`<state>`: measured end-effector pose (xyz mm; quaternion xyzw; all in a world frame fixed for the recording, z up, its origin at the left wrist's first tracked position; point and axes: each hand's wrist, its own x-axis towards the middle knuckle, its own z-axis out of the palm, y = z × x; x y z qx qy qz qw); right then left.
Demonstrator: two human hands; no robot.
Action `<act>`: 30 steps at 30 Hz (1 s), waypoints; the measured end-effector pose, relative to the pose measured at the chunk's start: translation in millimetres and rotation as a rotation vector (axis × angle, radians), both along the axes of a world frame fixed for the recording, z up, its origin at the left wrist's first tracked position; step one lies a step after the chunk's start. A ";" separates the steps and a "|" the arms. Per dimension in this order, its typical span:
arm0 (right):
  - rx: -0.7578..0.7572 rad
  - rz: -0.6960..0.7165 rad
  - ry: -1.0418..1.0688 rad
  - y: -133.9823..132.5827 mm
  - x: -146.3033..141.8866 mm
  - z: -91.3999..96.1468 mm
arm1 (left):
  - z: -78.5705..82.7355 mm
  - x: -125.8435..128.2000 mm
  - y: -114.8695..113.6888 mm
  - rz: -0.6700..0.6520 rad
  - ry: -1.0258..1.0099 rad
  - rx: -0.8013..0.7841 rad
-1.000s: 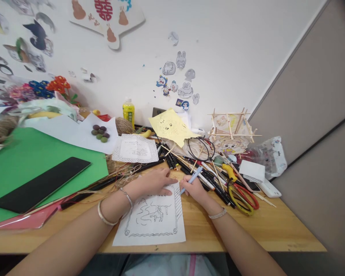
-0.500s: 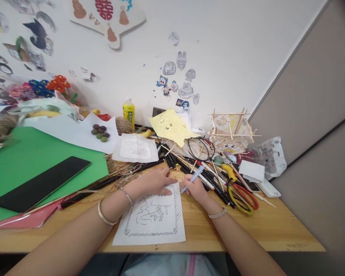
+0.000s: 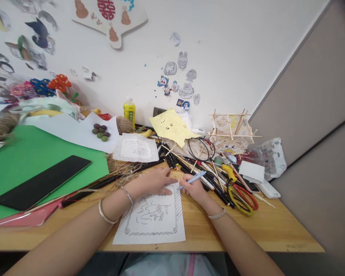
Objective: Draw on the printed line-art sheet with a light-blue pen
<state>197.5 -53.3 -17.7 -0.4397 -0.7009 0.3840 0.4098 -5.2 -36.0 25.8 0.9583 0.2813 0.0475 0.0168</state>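
A white sheet of paper (image 3: 149, 226) with a line drawing and a wavy border lies at the table's front edge. Across its upper part rests my left hand (image 3: 156, 181), fingers spread and pressing it down; part of the drawing is hidden beneath. My right hand (image 3: 194, 189) grips a light blue pen (image 3: 196, 177), its tip on the sheet's upper right margin, where slanted hatching runs down the border. Just beyond my right hand lie several black markers (image 3: 218, 191).
Scissors (image 3: 241, 197) with yellow and red handles lie to the right. On the left, a black slab (image 3: 43, 184) rests on green paper (image 3: 14, 153). Behind stand a stick frame (image 3: 231, 132) and a yellow bottle (image 3: 129, 111). Another drawn sheet (image 3: 136, 147) lies beyond my left hand.
The pen tip has shifted slightly left and up along the margin, and the pen leans a little lower. My left hand stays put on the sheet.
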 end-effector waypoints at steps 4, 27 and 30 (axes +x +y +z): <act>-0.001 -0.020 0.008 1.3 0.9 -1.6 | -3.3 -0.9 2.1 -0.028 -0.033 0.008; 0.041 -0.034 0.017 1.8 0.8 -1.5 | -4.1 -0.5 1.8 -0.009 -0.050 0.004; 0.052 -0.028 0.005 2.8 1.5 -3.3 | -4.7 -0.7 2.3 -0.006 -0.031 0.012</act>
